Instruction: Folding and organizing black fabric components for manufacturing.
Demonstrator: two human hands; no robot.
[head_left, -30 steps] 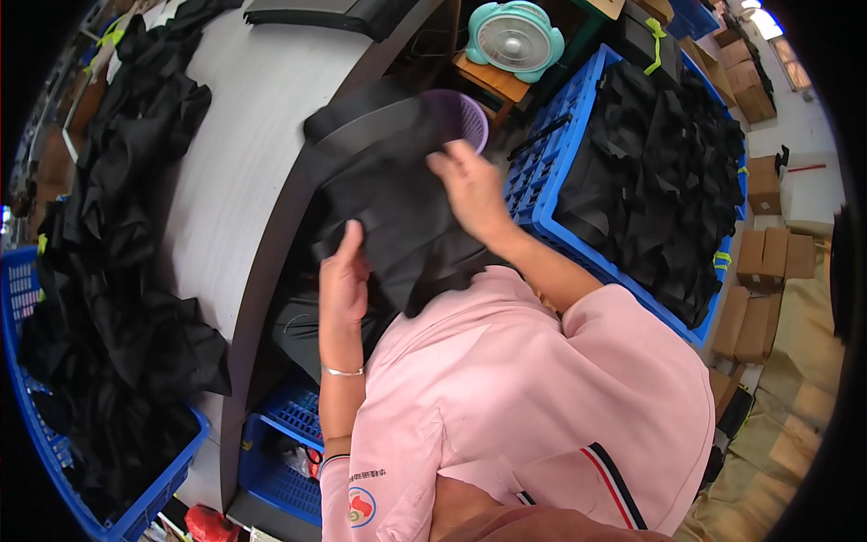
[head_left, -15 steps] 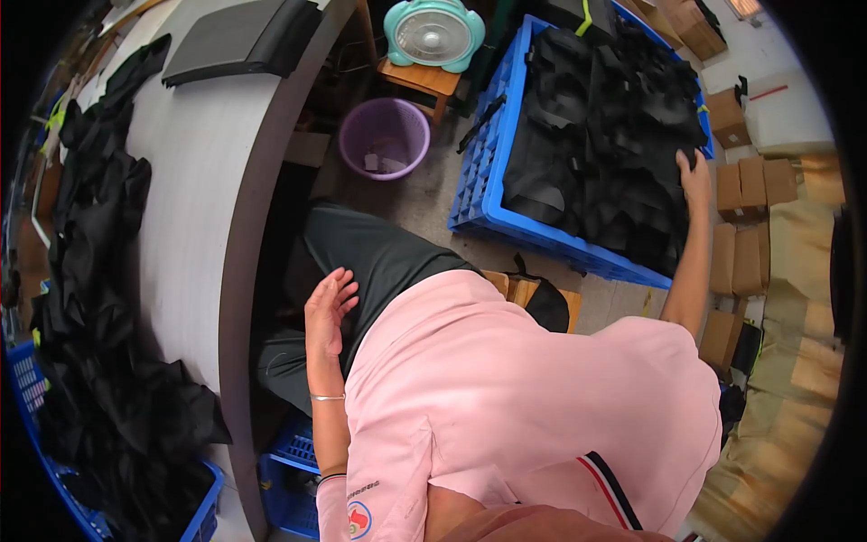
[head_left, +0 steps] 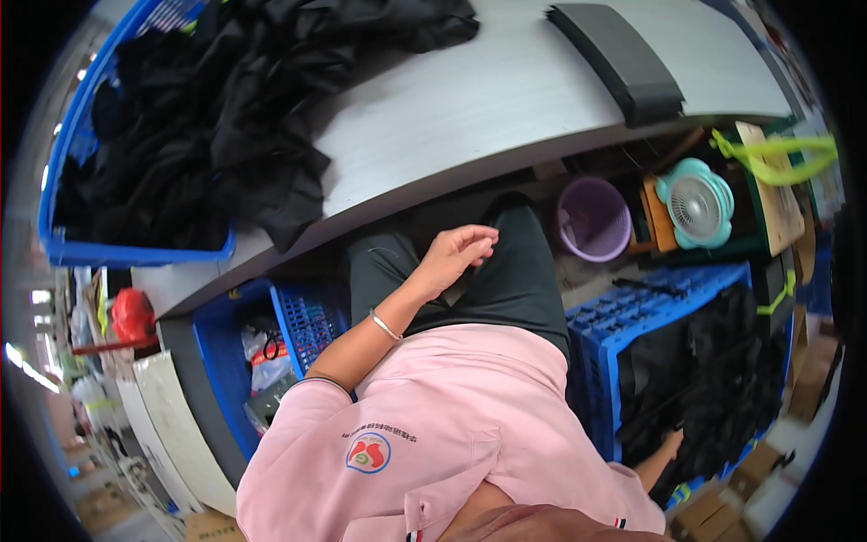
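My left hand hovers over my lap, fingers loosely bent and nothing visible in them. To my right, my right hand reaches to the near side of a blue crate packed with black fabric pieces. It is against those black pieces; its fingers are small and partly hidden, so a grip does not show. Ahead of me on the grey table lies a flat black padded panel. A heap of black cloth spills onto the table's left part from a blue basket.
A purple bucket stands under the table, beside a turquoise fan on a wooden stool. At my left is another blue basket with plastic bags. Cardboard boxes sit beyond the crate.
My view has swung left, so the table now lies ahead and the crate at lower right. My right hand has gone from the crate's far right side to its near side.
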